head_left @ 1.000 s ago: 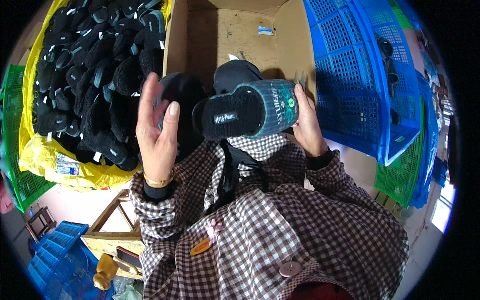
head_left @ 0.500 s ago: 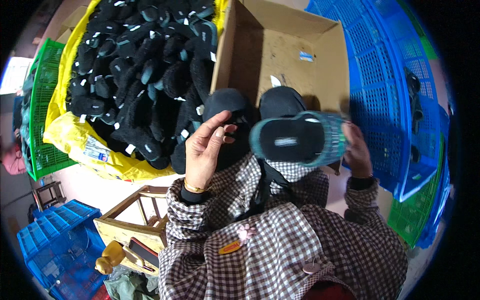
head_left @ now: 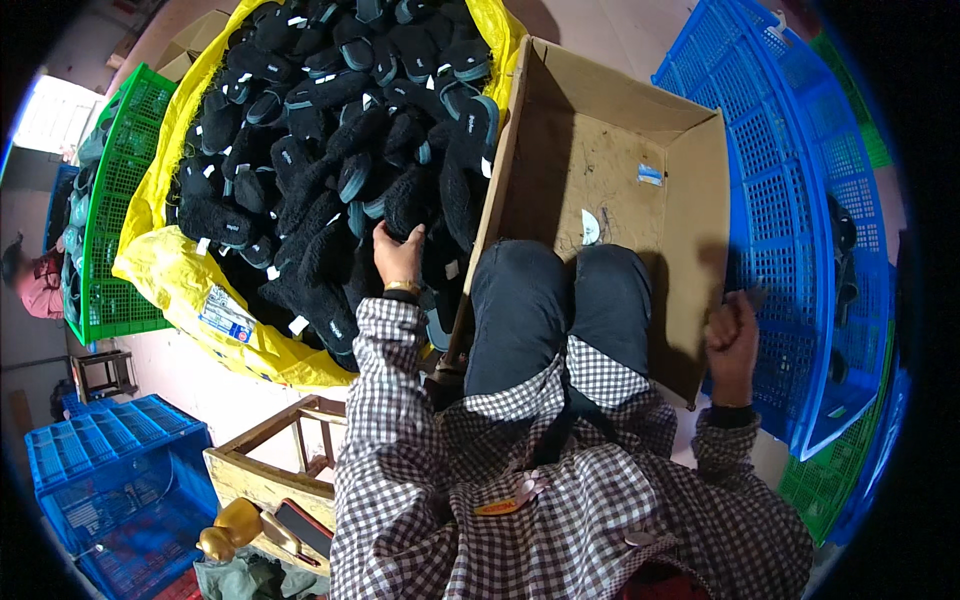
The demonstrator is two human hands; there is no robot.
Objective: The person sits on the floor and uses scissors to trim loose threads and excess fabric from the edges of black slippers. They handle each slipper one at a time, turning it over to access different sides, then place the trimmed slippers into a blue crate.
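In the big yellow sack (head_left: 150,255) lies a heap of fuzzy black slippers with dark green-grey edges and white tags. My left hand (head_left: 398,258) reaches into its right side, thumb and fingers closed on the end of a black slipper (head_left: 406,205). Over by the right edge of the cardboard box, my right hand (head_left: 732,345) is raised beside the blue crate (head_left: 775,370) with its fingers curled in. A small dark shape shows at its fingertips, too indistinct to name.
Before my knees stands an open cardboard box (head_left: 620,130) with a few scraps inside. Left of the sack is a green crate (head_left: 125,215) with slippers. A wooden stool frame (head_left: 255,455), a phone (head_left: 303,527) and a blue crate (head_left: 120,490) sit lower left. Another person (head_left: 40,285) is far left.
The slipper in my right hand is gone from view, and that hand has moved right and down toward the blue crate. My left hand has gone into the heap and gripped a slipper.
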